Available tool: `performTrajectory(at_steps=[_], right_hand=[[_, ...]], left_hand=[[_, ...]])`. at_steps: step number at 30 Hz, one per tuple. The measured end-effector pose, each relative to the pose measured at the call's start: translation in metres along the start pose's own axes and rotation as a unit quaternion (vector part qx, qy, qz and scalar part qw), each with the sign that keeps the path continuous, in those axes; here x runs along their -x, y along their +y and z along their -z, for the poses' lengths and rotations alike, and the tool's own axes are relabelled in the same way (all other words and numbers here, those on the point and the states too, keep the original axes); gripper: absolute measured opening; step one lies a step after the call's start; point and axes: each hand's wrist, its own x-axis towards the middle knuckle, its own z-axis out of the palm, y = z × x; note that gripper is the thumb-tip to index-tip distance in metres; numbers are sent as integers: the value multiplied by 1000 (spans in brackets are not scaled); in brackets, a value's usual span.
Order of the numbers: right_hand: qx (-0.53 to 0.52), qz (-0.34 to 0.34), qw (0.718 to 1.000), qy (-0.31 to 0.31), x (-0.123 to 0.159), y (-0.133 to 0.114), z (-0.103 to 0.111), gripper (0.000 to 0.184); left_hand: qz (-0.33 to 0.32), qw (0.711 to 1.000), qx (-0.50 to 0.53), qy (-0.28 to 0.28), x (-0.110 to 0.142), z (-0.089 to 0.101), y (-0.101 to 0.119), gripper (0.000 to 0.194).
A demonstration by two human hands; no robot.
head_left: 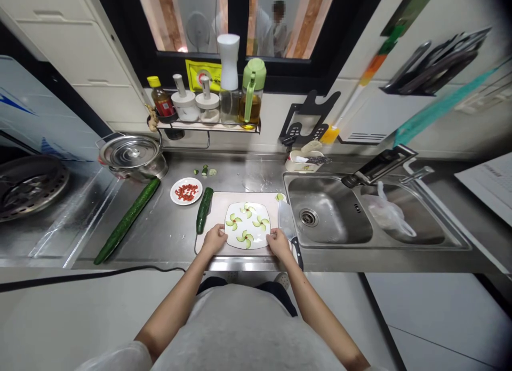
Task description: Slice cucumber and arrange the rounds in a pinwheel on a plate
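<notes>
A white square plate [247, 225] with several pinwheels of cucumber slices rests on a pale cutting board [224, 203]. My left hand [214, 237] grips the plate's left edge, fingers curled. My right hand [279, 241] grips its right edge the same way. A cleaver [286, 220] lies on the board just right of the plate, blade pointing away. A short piece of cucumber [204, 209] lies along the board's left edge.
A long cucumber [128, 219] lies on the steel counter at left, beside a small dish of red bits [186, 191] and a lidded pot [130, 155]. A sink [332, 213] is to the right. A shelf of bottles [208, 101] stands behind.
</notes>
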Motion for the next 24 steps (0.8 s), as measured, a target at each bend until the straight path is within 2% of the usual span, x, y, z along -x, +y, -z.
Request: performTrajectory(at_steps=[6, 11, 18, 24], right_hand=[[-8, 19, 1000, -1, 1, -1, 0, 15], [-61, 32, 998, 6, 11, -8, 8, 16], [-201, 19, 979, -37, 44, -33, 36, 21], [-310, 7, 950, -42, 76, -54, 58, 30]], left_hand=[[-6, 999, 38, 8, 0, 2, 1, 30], [-13, 988, 155, 11, 8, 9, 8, 29], [-25, 954, 297, -6, 45, 33, 25, 37], [-25, 943, 332, -17, 77, 53, 42, 41]])
